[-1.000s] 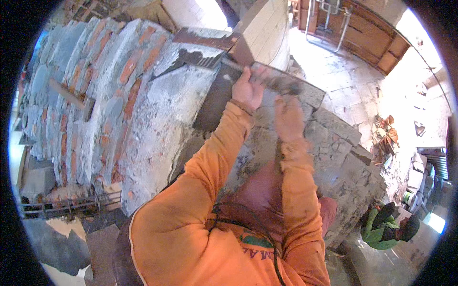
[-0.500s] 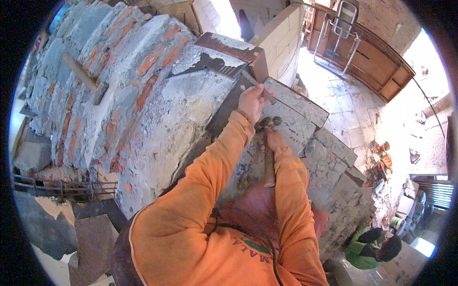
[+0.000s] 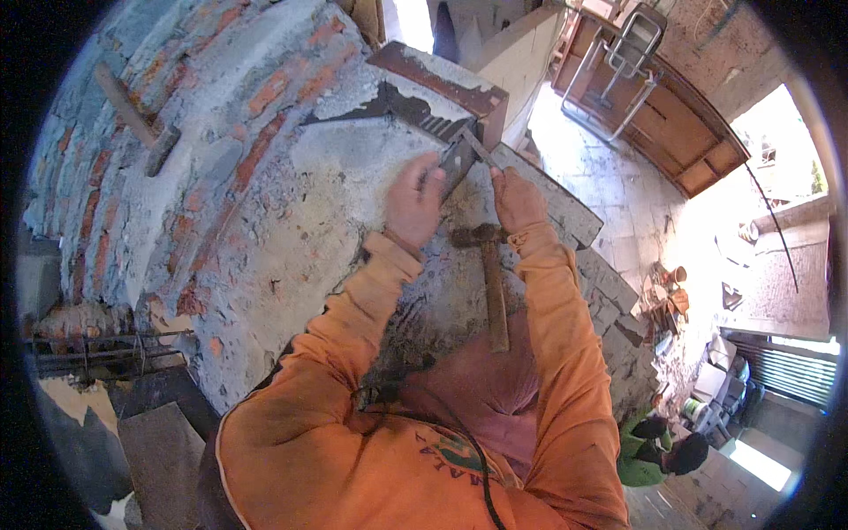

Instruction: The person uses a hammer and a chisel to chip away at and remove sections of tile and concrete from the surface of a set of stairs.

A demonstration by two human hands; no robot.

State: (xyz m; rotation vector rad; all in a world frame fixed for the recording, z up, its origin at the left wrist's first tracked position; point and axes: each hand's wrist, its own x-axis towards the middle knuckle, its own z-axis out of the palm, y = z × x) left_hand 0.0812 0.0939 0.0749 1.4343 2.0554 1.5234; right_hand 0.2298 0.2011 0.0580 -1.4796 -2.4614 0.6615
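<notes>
My right hand (image 3: 519,205) is closed on a flat chisel (image 3: 480,147), its tip at the dark edge below the brown box-like corner piece (image 3: 490,104). Beside it my left hand (image 3: 413,201) holds nothing. Its fingers are loosely extended and apart, over the pale rough slab (image 3: 331,190) next to the dark strip (image 3: 455,165). Below my right hand a hammer (image 3: 495,296) with a wooden handle lies free, its head towards the chisel and its handle end by my leg.
A second hammer (image 3: 132,113) rests on the rough brick-and-mortar slope (image 3: 212,124) at the left. Metal bars (image 3: 115,352) stick out below it. At the right stand a tubular metal frame (image 3: 609,79) and a wooden panel (image 3: 671,132). A person in green (image 3: 645,450) is at lower right.
The chisel has passed from my left hand to my right. My right hand has let go of the hammer, which now lies free. My left hand has moved left and opened.
</notes>
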